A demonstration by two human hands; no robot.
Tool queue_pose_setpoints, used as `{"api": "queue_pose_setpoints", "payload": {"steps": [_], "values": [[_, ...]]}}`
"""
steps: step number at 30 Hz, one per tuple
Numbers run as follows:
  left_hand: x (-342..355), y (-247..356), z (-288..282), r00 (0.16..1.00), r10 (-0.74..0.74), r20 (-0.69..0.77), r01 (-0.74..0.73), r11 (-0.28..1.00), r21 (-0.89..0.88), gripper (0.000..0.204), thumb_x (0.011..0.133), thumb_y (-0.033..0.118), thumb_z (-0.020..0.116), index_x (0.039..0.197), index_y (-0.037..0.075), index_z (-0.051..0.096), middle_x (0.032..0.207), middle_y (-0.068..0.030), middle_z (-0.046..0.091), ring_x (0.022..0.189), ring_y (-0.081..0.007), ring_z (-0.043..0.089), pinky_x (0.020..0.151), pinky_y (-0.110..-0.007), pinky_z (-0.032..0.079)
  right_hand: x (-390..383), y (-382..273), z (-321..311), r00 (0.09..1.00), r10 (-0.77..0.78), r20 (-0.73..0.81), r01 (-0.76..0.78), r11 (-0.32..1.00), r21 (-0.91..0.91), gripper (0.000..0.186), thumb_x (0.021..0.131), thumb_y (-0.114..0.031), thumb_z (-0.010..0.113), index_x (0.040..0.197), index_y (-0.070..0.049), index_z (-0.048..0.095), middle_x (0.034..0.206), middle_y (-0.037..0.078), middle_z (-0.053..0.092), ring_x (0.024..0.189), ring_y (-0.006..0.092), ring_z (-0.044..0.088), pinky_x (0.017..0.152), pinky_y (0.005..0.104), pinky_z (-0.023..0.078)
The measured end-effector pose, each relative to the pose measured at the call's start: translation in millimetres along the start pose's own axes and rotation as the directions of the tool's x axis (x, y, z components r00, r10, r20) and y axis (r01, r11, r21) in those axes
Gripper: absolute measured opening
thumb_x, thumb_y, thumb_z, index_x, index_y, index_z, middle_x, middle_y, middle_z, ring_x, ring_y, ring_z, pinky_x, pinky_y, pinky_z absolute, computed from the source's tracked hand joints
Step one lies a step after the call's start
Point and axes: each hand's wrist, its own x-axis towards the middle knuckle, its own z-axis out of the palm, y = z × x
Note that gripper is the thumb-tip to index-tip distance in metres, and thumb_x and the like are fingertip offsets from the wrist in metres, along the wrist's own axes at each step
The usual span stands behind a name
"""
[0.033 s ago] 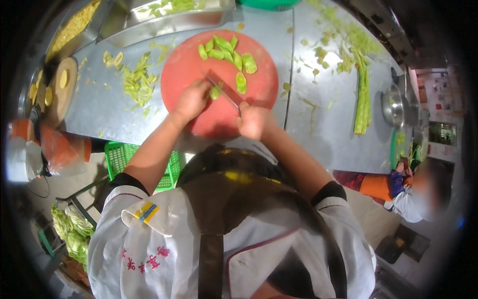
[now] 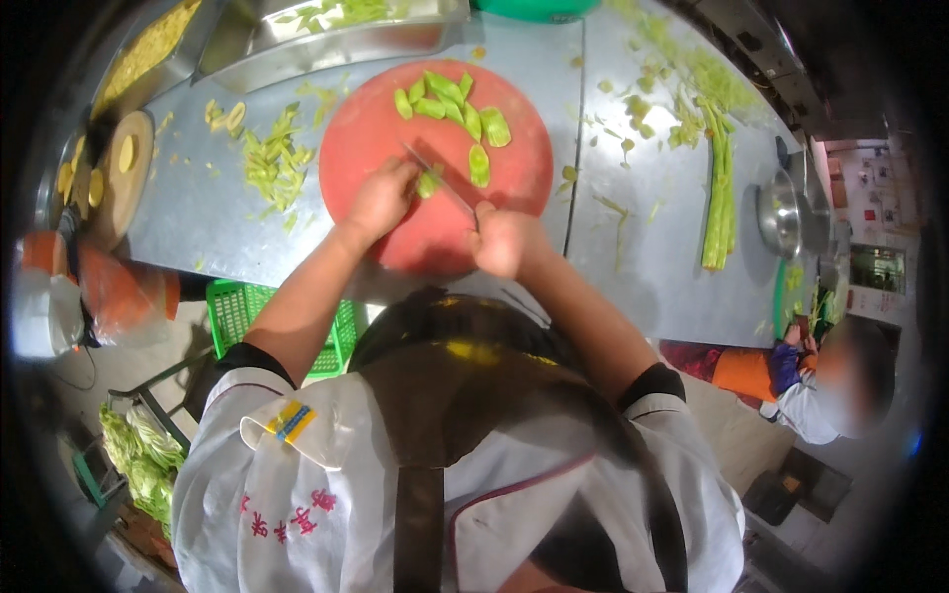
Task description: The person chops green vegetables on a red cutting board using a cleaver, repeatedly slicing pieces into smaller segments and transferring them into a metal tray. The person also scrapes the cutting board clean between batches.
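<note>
1. the right hand [image 2: 506, 242] holds the knife [image 2: 447, 186] tight.
2. the left hand [image 2: 386, 201] curls by a small green piece [image 2: 427, 185] at the blade; i cannot tell if it grips it.
3. almost nothing has moved just now, so the cutting looks no further along.
4. green slices [image 2: 445, 91] lie beyond, on the red board [image 2: 358, 124].

Grey metal table [image 2: 652, 267]; pale floor [image 2: 727, 410] below; dark metal frame [image 2: 168, 377] lower left; whitish wall [image 2: 858, 166] far right.

A green plastic crate [image 2: 227, 308] shows past the worktop's [image 2: 662, 287] near edge, leafy vegetables [image 2: 143, 465] lie at lower left, and a steel bowl [image 2: 781, 219] sits at right.
</note>
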Motion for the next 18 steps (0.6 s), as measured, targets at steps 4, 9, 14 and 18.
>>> {"api": "queue_pose_setpoints", "payload": {"steps": [4, 9, 14, 18], "values": [[1.2, -2.1, -1.3, 1.000, -0.012, 0.025, 0.012, 1.000, -0.007, 0.008, 0.089, 0.009, 0.063, 0.095, 0.004, 0.063, 0.094, -0.0176, 0.060, 0.089, -0.0402, 0.059, 0.077, -0.046, 0.049, -1.5, 2.9, 7.9, 0.999, -0.017, -0.037, 0.018, 1.000, 0.009, 0.027, 0.087, -0.027, 0.062, 0.093, -0.001, 0.056, 0.074, 0.021, 0.066, 0.074, 0.0411, 0.067, 0.065, 0.0530, 0.052], [-2.8, -9.6, 1.3, 1.000, 0.022, -0.004, -0.023, 0.999, -0.044, 0.007, 0.088, 0.007, 0.064, 0.092, 0.003, 0.061, 0.093, -0.0173, 0.060, 0.087, -0.0397, 0.058, 0.076, -0.045, 0.048, -2.2, -7.5, -1.5, 1.000, 0.017, 0.003, -0.017, 1.000, 0.002, 0.030, 0.087, -0.030, 0.063, 0.094, -0.002, 0.056, 0.074, 0.022, 0.066, 0.073, 0.0419, 0.067, 0.066, 0.0532, 0.052], [-0.4, -15.2, 4.2, 0.997, 0.057, -0.061, -0.060, 0.997, -0.058, 0.007, 0.087, 0.006, 0.065, 0.092, 0.003, 0.061, 0.091, -0.0173, 0.060, 0.087, -0.0397, 0.058, 0.076, -0.045, 0.048, -0.4, 6.2, 10.5, 0.999, -0.033, -0.023, 0.033, 0.999, -0.016, 0.031, 0.089, -0.032, 0.061, 0.096, -0.002, 0.056, 0.077, 0.023, 0.067, 0.075, 0.0426, 0.067, 0.069, 0.0540, 0.052], [-5.8, -10.1, 4.4, 0.995, 0.057, -0.079, -0.064, 0.994, -0.084, 0.007, 0.087, 0.006, 0.064, 0.091, 0.002, 0.061, 0.091, -0.0171, 0.059, 0.087, -0.0397, 0.058, 0.076, -0.045, 0.048, -2.8, -10.2, -7.7, 0.997, 0.033, 0.064, -0.034, 0.999, 0.008, 0.032, 0.089, -0.033, 0.060, 0.096, -0.002, 0.056, 0.079, 0.023, 0.068, 0.077, 0.0429, 0.067, 0.070, 0.0543, 0.052]]}}
